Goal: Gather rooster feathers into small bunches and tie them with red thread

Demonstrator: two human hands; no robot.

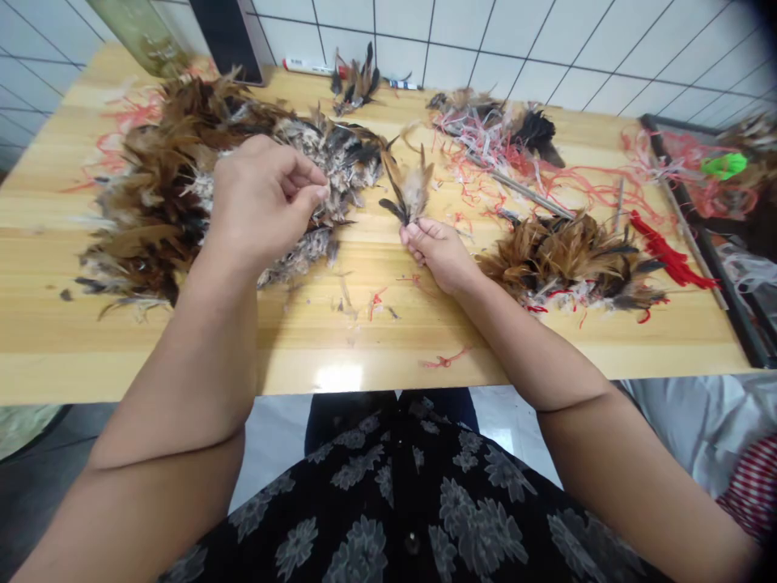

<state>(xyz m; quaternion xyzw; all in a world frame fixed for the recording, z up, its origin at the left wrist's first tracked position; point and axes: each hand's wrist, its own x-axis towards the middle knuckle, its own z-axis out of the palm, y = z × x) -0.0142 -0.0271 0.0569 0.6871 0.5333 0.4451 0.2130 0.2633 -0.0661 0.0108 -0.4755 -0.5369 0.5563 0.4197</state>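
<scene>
My right hand [442, 253] pinches a small bunch of feathers [413, 190] by its base, the brown, grey and black tips fanning upward above the table. My left hand [267, 190] is raised over a large heap of brown, black and pale feathers [163, 178]. Its thumb and forefinger press together, and whatever may lie between them is too small to make out. Close to my right wrist lies a second pile of brown feathers [571, 255] with red strands and white fluff at its lower edge.
Pink and white strings [479, 138] tangle at the back around a thin stick [522, 186]. Red cords [671, 251] lie beside a dark-framed tray [732, 291] on the right. Two markers [312, 67], a few loose feathers [358, 81] and a dark upright box [227, 36] stand near the tiled wall.
</scene>
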